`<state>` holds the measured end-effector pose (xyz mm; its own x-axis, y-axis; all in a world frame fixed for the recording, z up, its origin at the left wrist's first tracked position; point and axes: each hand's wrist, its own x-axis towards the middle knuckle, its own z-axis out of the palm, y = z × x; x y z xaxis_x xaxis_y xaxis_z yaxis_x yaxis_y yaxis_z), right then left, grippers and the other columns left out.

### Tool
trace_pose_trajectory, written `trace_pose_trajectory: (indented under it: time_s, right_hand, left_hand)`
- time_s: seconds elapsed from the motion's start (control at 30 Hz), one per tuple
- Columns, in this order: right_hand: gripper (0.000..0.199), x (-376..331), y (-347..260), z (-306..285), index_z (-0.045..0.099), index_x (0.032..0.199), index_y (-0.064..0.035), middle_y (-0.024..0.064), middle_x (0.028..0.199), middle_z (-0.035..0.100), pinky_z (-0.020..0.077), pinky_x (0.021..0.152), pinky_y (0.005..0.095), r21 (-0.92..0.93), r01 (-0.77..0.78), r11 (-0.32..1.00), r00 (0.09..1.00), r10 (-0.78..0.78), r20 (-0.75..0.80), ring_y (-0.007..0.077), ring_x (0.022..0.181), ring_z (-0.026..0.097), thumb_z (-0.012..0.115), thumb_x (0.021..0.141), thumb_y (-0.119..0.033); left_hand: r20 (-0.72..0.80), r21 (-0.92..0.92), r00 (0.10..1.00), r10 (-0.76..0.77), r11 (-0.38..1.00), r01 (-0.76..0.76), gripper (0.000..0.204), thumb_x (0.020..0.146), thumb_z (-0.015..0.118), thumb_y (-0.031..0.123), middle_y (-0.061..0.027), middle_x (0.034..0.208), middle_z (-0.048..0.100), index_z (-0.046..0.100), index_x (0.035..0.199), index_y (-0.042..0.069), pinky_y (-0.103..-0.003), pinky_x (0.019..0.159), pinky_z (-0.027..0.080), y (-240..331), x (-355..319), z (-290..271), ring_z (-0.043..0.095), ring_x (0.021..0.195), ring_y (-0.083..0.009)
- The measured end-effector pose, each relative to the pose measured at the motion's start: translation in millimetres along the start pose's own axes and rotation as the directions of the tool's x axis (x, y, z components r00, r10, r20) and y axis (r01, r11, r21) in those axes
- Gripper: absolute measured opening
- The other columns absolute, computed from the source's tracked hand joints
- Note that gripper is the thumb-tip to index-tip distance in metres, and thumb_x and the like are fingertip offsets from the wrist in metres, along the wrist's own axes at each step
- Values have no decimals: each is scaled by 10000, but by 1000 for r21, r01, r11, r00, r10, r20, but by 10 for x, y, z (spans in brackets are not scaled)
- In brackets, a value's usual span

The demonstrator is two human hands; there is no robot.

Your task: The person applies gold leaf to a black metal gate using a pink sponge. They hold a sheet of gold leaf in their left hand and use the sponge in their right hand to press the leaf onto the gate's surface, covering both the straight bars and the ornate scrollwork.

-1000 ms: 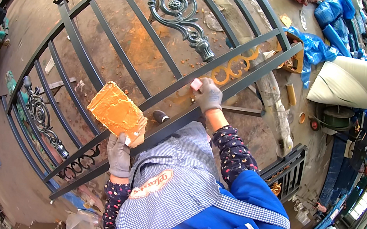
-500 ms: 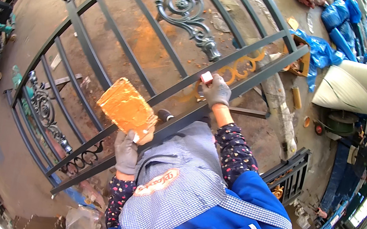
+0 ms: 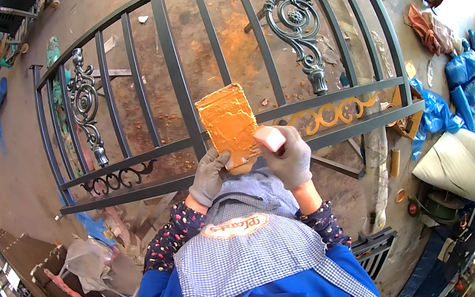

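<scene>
My gloved left hand (image 3: 208, 175) grips the near end of a flat board (image 3: 226, 119) coated with thick orange-gold paint. In my gloved right hand (image 3: 291, 160) is a small pinkish-white sponge block (image 3: 270, 137), held at the right edge of the painted board. Beyond both hands lies a dark metal gate panel (image 3: 162, 37) with bars and cast scrollwork (image 3: 295, 18). A row of rings (image 3: 332, 119) between its two near rails is gold on the right side. Another row of rings (image 3: 114, 183), on the left, is dark.
Blue plastic wrap (image 3: 433, 111), a cardboard box (image 3: 407, 116) and a large cream roll (image 3: 465, 163) stand at the right. More dark railing (image 3: 377, 248) lies near my right side. A clear plastic bag (image 3: 88, 261) is at the lower left. Orange specks cover the floor beyond the gate.
My right hand has come back from the gold rings to the painted board, bringing the sponge with it. The left hand still holds the board, and the whole view has shifted.
</scene>
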<state>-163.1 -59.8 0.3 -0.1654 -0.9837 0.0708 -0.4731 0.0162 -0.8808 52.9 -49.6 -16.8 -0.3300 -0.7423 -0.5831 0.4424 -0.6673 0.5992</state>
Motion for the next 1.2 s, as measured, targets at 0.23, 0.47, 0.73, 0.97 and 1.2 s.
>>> trace_pose_trajectory:
  time_s: [0.23, 0.47, 0.73, 0.97, 1.2]
  right_hand:
    - [298, 104, 570, 135, 621, 1069, 2, 22, 862, 650, 482, 645, 242, 561, -529, 637, 847, 435, 305, 105, 706, 604, 739, 851, -164]
    - [226, 31, 460, 675, 651, 983, -35, -59, 684, 466, 256, 501, 220, 682, -725, -94, 626, 322, 710, 46, 552, 362, 710, 915, -242]
    - [408, -385, 539, 604, 616, 1141, 20, -19, 794, 568, 277, 508, 225, 720, -692, -60, 675, 298, 675, 56, 592, 403, 784, 855, -219]
    - [429, -537, 603, 531, 598, 1198, 14, 11, 934, 616, 353, 569, 210, 723, -690, -37, 695, 243, 676, 62, 673, 466, 773, 868, -196]
    - [447, -594, 629, 447, 588, 1220, -7, 43, 1056, 640, 423, 711, 260, 719, -665, -202, 689, 206, 695, 108, 809, 526, 770, 865, -207]
  left_hand:
    - [-1, -111, 1000, 25, 993, -25, 403, 1010, 569, 215, -98, 1193, 647, 503, 1342, -5, -345, 974, 522, 55, -106, -67, 640, 1110, -215]
    - [-1, -25, 999, 50, 998, -50, 442, 986, 615, 243, -66, 1174, 650, 529, 1339, -10, -322, 942, 506, 45, -286, -306, 629, 1085, -186]
    - [-61, 91, 998, -15, 996, 20, 478, 972, 626, 219, -115, 1281, 614, 501, 1364, -24, -354, 1001, 481, -94, -485, -575, 602, 1161, -221]
    - [-102, 215, 994, -37, 975, 58, 578, 953, 661, 351, -69, 1211, 644, 512, 1352, -39, -252, 896, 483, -122, -580, -542, 620, 1035, -128]
    - [-163, 121, 987, -17, 992, 37, 437, 969, 641, 254, -9, 1032, 643, 552, 1316, 4, -249, 834, 483, -333, -617, -818, 600, 892, -104]
